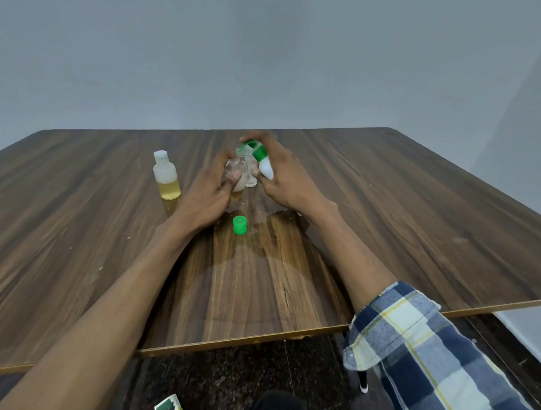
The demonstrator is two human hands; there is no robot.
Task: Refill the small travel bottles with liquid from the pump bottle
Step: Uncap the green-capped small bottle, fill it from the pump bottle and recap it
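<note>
The counter (385, 209) is dark wood-grain laminate, smooth with a soft sheen. The capped bottle (167, 176) is translucent frosted plastic. The loose cap (239, 225) is glossy green plastic. The pump bottle (263, 163) is white and green, probably smooth plastic. The sleeve (426, 348) is woven checked cloth, matt.

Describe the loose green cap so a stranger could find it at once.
Start at the wooden table and find the two hands working near its middle. Just nearer than them, between the forearms, lies the green cap, alone on the wood. Unlike the green pump top above, nobody holds it and no bottle is attached.
</note>
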